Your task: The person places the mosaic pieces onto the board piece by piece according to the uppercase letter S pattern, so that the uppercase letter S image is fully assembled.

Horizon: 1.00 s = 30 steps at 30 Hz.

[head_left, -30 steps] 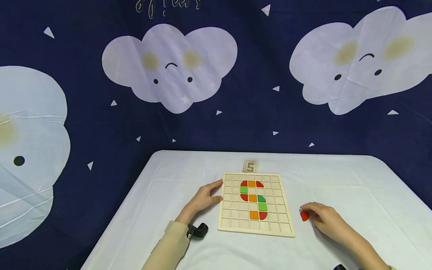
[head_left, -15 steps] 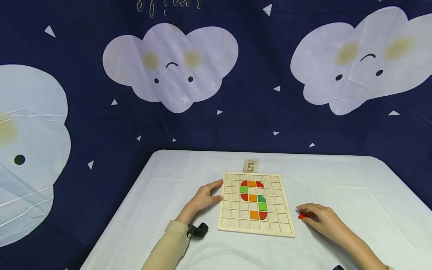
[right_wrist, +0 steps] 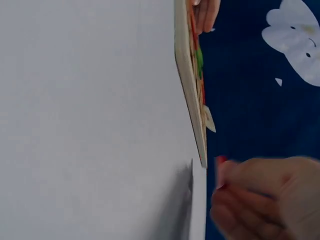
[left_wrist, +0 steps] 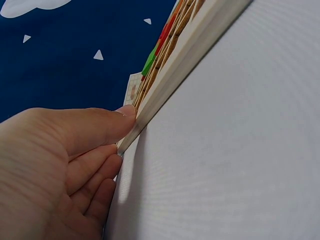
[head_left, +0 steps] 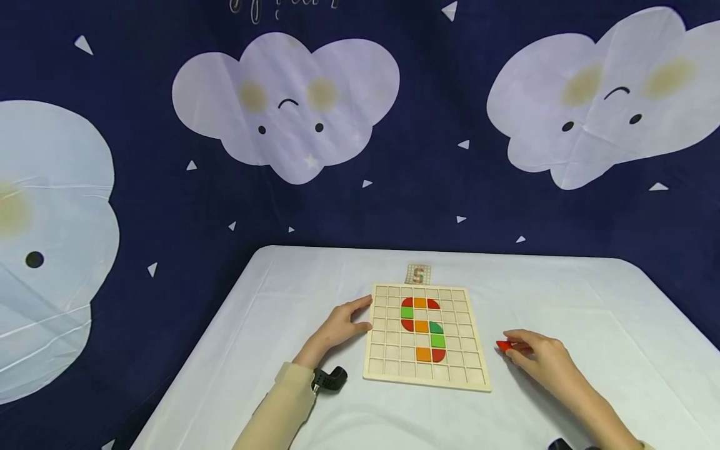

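My right hand (head_left: 545, 361) pinches a small red tile (head_left: 502, 345) between thumb and fingers, raised over the cloth to the right of the board. In the right wrist view the hand is blurred and only an edge of the red tile (right_wrist: 220, 161) shows. A square wooden grid board (head_left: 388, 369) lies flat, with red, orange and green tiles set in its cells along an S-like curve. Against the board's left edge rests my left hand (head_left: 336, 326), index finger and thumb apart. The left wrist view has its thumb (left_wrist: 112, 122) right at the board's rim.
Behind the board lies a small card (head_left: 419, 274) printed with a coloured S on a grid. White cloth (head_left: 562, 294) covers the table. A dark blue curtain (head_left: 416, 206) with clouds hangs at the back. A black strap device (head_left: 332, 379) sits on the left wrist.
My right hand has lifted slightly with the red tile, which has turned between the fingers and now shows edge-on. The left hand stays at the board, and the head view has tilted a little.
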{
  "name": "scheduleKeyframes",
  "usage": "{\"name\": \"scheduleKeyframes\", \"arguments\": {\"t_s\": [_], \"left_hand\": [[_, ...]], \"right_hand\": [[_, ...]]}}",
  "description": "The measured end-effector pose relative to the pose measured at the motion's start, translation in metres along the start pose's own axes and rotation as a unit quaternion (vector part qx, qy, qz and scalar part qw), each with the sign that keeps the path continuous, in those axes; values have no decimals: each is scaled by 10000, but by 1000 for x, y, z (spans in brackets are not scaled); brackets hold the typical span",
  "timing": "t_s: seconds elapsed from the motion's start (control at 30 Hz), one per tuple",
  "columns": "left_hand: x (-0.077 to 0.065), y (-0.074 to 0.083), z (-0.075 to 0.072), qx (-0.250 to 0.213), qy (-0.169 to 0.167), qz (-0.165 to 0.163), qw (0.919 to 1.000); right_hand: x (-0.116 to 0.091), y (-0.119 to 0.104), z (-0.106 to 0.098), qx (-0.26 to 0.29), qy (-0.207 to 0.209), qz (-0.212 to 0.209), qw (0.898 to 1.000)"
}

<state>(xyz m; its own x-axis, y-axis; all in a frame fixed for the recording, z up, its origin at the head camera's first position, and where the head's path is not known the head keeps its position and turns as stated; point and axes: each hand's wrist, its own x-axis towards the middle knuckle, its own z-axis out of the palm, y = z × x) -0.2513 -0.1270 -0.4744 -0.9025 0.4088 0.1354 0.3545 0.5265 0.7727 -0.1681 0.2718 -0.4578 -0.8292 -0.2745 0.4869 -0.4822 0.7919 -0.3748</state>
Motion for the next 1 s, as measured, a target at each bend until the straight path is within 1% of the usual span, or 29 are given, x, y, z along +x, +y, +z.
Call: {"name": "scheduleKeyframes", "arguments": {"t_s": [0.1,0.23,0.33,0.5,0.57,0.67,0.83,0.9,1.0], "left_hand": [[2,0,-2,24,-9,-28,10000],[3,-1,-2,39,-5,-60,10000],[3,-1,-2,62,-44,-74,9999],[1,-3,-1,98,-40,-99,9999],[1,-2,0,61,-16,-91,9999],[1,-2,0,6,-43,-67,10000],[2,-2,-1,25,-56,-84,9999],[2,-2,-1,39,-41,-100,9999],[2,-3,-1,36,-41,-109,9999]], "right_hand": [[10,-7,-6,107,232,121,9996],[25,-22,-10,302,484,-24,9984],[36,-40,-8,418,530,-160,9976],[56,-73,5,775,391,-524,9948],[63,-83,12,962,309,-664,9927],[69,-95,23,1219,188,-750,9895],[70,-105,41,1459,-8,-755,9864],[68,-107,48,1475,-125,-666,9867],[65,-110,57,1445,-409,-432,9877]]}}
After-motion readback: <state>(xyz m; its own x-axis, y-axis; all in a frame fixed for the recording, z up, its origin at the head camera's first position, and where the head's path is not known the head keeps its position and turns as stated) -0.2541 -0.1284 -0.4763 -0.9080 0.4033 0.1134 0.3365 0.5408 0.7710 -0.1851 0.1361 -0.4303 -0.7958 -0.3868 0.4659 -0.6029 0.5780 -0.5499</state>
